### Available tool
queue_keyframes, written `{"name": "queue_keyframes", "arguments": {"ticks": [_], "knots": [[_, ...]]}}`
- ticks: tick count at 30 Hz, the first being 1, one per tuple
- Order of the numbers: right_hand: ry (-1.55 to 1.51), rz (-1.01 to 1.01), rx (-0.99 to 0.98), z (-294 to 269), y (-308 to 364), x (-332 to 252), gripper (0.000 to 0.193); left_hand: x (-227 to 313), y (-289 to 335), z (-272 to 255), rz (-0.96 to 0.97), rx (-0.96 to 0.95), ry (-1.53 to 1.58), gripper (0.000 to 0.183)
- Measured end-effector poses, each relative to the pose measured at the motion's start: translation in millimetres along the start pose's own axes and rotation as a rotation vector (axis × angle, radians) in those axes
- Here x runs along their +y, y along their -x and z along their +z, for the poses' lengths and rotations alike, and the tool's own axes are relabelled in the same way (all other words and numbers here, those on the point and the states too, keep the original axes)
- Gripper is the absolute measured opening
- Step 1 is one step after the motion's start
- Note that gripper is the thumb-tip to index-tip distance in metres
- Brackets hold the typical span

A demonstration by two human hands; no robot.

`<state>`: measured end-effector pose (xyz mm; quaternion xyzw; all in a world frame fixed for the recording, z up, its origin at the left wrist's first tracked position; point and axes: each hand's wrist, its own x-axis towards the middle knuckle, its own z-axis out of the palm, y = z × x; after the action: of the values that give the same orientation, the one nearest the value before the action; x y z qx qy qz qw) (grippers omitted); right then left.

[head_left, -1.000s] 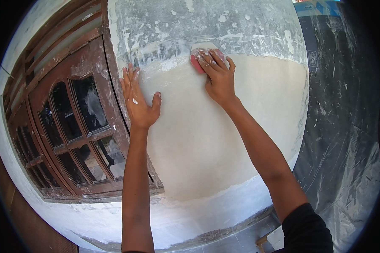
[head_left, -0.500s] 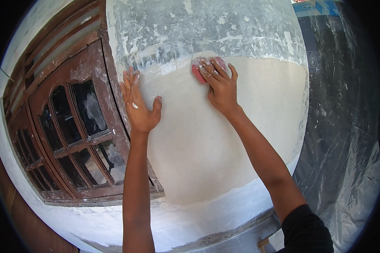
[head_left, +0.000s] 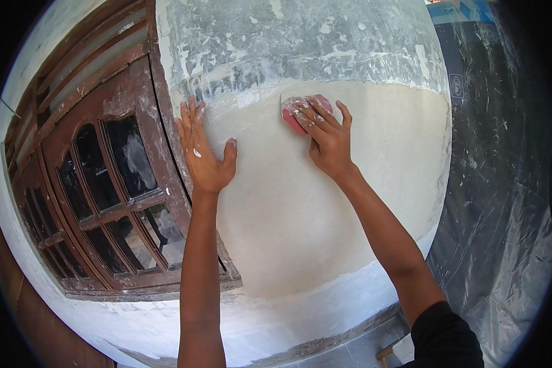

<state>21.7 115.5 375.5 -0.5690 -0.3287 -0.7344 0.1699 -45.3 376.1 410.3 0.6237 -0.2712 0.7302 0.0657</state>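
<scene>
Bright, diffuse light on pale wall (head_left: 288,214). Glare on plastic sheeting (head_left: 494,190), four o'clock. Fisheye-bent edges, black corners.

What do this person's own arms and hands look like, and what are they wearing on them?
No gloves show. The left hand has a bright white spot on its back; the right hand has whitish smears on its fingers. Both forearms look bare, and a black sleeve covers the right upper arm.

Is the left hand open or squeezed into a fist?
Open: the left hand has its fingers stretched upward and its thumb sticking out to the side.
</scene>
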Motion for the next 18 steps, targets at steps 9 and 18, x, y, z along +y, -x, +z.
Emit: {"name": "queue_keyframes", "arguments": {"ticks": [9, 18], "knots": [[-1.103, 0.950, 0.500, -38, -62, -9, 0.028, 0, 0, 1, 0.008, 0.018, 0.018, 0.075], [-1.107, 1.145, 0.544, -19, -83, 17, 0.024, -1, 1, 0, 0.020, 0.030, 0.018, 0.075]]}}
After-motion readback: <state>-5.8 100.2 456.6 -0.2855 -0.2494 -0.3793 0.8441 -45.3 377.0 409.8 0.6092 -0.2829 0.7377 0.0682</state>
